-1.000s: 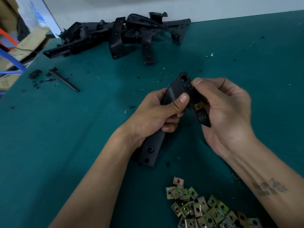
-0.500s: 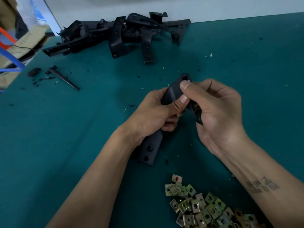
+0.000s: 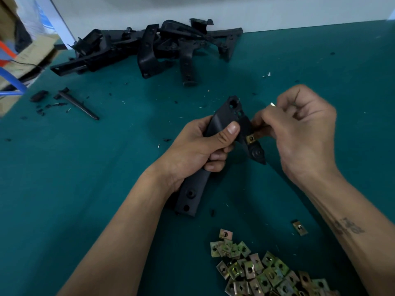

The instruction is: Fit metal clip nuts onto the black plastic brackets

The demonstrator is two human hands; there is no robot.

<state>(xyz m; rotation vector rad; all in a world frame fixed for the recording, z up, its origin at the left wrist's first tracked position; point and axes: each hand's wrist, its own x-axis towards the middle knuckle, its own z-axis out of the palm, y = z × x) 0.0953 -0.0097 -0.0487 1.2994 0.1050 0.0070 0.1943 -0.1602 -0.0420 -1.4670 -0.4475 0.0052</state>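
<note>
Bracket [image 3: 222, 133] long axis runs near-left to far-right, lower end below the left wrist, holed upper end up between both hands. Left hand [image 3: 198, 150] grips its middle, thumb on top. Right hand [image 3: 299, 133] sits just right of the upper end, fingers curled; a glint of metal at the fingertips, probably a clip nut, can't confirm. One clip nut [image 3: 250, 138] already sits on the bracket's right-hand tab, nearest the right hand. Loose nut pile [image 3: 263, 272] lies below the right forearm.
</note>
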